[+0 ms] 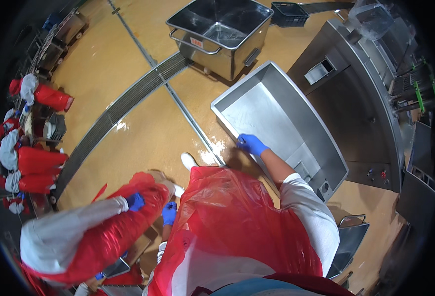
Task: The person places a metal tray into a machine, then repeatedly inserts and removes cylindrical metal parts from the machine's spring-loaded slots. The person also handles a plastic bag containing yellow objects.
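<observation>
My right hand (251, 143), in a blue glove, is closed at the left rim of a long, shallow stainless steel tub (264, 106). The fingers curl where the rim runs; how firmly they grip it is hard to see. Inside, the tub shows bare metal, with a round fitting (324, 188) at its near end. My left hand (169, 213), also blue-gloved, hangs low beside my red plastic apron (227, 207). Its fingers look curled in, and nothing shows in them.
Close on my left stands a co-worker in a red apron (114, 237), one blue-gloved hand (135, 201) at the front. Beyond the tub are a wheeled steel bin (252, 49) and a black crate (290, 14). Steel machinery (350, 98) lines the right. A floor drain (128, 103) curves leftward.
</observation>
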{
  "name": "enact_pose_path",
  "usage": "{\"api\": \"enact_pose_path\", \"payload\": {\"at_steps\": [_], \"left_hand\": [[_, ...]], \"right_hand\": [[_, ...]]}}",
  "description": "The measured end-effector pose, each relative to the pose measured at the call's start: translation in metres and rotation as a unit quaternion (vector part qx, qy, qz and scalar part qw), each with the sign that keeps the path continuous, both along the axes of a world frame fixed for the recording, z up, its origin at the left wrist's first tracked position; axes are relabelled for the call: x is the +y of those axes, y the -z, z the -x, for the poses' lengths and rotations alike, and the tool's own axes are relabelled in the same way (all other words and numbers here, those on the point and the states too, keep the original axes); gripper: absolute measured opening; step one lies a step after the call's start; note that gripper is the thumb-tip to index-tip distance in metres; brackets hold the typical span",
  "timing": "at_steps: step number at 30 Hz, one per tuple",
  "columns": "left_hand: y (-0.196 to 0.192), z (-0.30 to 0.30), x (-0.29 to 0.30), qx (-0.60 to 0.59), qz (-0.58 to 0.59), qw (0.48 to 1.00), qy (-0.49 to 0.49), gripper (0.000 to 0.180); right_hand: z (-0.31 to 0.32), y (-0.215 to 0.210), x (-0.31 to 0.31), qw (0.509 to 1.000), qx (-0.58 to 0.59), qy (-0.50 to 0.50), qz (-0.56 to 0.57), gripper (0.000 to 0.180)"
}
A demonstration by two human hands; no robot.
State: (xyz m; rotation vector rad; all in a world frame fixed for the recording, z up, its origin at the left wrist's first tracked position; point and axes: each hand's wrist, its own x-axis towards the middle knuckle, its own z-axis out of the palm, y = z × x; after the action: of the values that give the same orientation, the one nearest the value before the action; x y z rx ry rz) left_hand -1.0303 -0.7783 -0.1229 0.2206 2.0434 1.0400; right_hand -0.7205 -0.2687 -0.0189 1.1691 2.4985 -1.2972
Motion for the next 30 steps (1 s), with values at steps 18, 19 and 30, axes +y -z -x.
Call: {"api": "enact_pose_path", "payload": {"at_steps": [18,19,30], "left_hand": [[0.008,0.323,0.310,-0.057,-0.007,0.997,0.056,0.014],[0.003,0.338,0.330,-0.051,0.003,0.996,0.069,0.015],[-0.069,0.493,0.572,0.117,0.139,0.866,0.466,0.014]], "right_hand": [[0.047,-0.001,0.057,0.947,-0.167,0.273,0.004,0.057],[0.067,-0.009,0.073,0.949,-0.147,0.279,0.001,0.055],[0.244,0.077,0.326,0.688,0.285,0.565,0.356,0.056]]}}
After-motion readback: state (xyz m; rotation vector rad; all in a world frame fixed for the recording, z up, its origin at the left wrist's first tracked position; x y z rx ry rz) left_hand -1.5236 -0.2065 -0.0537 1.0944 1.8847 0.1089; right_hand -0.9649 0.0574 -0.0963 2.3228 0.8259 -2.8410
